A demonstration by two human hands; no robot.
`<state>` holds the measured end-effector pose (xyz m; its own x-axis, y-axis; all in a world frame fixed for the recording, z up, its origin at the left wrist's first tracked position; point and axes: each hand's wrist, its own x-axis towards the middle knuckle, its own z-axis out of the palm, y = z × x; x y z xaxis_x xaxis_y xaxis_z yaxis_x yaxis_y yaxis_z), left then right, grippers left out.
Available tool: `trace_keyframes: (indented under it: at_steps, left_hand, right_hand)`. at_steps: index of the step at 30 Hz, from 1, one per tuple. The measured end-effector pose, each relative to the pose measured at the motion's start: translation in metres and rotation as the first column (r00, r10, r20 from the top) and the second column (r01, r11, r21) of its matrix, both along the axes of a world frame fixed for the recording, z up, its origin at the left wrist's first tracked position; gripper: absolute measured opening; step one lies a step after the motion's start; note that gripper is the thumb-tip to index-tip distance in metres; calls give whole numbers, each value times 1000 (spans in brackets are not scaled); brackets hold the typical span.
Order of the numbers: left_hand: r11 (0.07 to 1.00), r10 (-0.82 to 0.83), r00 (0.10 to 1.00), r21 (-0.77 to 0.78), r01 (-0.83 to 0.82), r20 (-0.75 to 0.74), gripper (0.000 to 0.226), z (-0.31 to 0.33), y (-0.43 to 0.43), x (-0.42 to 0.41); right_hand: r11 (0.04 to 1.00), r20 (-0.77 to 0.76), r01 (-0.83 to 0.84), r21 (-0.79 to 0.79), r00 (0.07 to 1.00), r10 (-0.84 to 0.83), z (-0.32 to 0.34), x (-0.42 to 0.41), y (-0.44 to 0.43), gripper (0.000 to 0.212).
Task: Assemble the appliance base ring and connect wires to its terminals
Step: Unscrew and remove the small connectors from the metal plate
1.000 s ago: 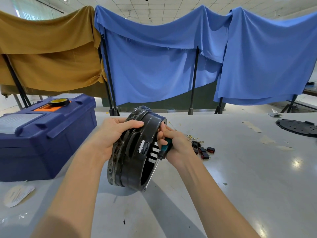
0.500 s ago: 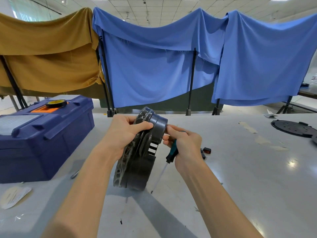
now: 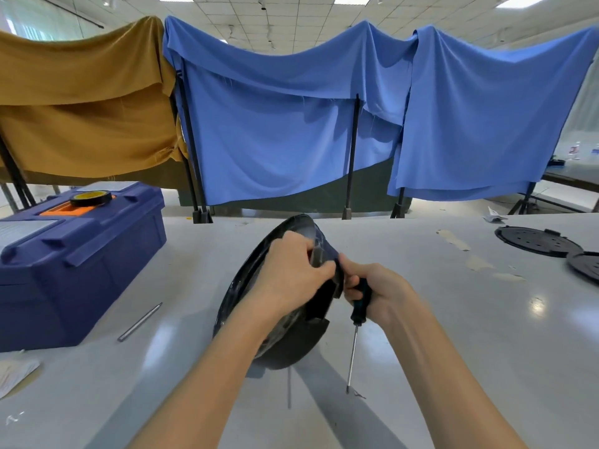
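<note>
Gripping the ring (image 3: 291, 346), the left hand (image 3: 291, 273) should be held steady while the screwdriver (image 3: 359, 308), clasped by the right hand (image 3: 381, 291), is aligned.

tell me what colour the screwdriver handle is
Black and teal screwdriver handle, in the right hand; head view.

We see both bare forearms stretched forward, converging mid-frame. Left hand (image 3: 291, 273) curled over upper edge of base ring (image 3: 291, 348), thumb against its wall. Right hand (image 3: 382, 291) just beside it, fist round screwdriver (image 3: 359, 306). Fingertips blurred, perhaps touching ring.
</note>
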<state>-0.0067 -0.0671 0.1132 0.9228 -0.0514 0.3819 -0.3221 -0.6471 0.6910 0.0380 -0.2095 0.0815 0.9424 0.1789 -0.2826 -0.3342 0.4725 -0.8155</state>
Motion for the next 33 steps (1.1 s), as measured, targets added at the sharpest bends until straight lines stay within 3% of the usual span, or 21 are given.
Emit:
trace_keyframes:
  at_steps: [2,4,6,9,13,18,23,27,33]
  left_hand:
    - [996,-88,992,-41,85,-89,43,-5,-3,1]
    - [984,-163,966,-99,146,-202,57,-10,-2,4]
    - [982,-157,960,-138,127,-231,52,-19,-1,10]
    - [993,-64,990,-108,50,-124,20,-35,-4,23]
    - [998,39,999,-40,-40,-13,20,-39,-7,39]
    - [996,88,996,25,-88,13,14,-37,-12,52]
    - [985,89,993,140,-99,73,18,-43,-19,55]
    - [984,120,988,119,-131,100,18,-45,-23,54]
    - [957,99,958,238,-165,268,17,-45,-27,48]
  right_hand:
    - [997,-42,-24,77,999,28,-10,6,-5,4]
    - [989,-67,-51,139,996,61,-20,10,-10,16]
    - [980,-69,-71,187,994,86,-29,12,-13,18]
    - [969,-60,-85,230,993,102,-41,16,-15,15]
    - [953,-55,-146,264,985,166,-54,20,-15,17]
    - [943,-36,-190,274,978,207,-71,26,-19,10]
    - [925,-37,-195,325,975,219,-80,32,-22,12]
    - [917,-37,-199,345,974,225,-85,34,-24,21]
    - [904,-35,-236,356,963,266,-93,35,-25,25]
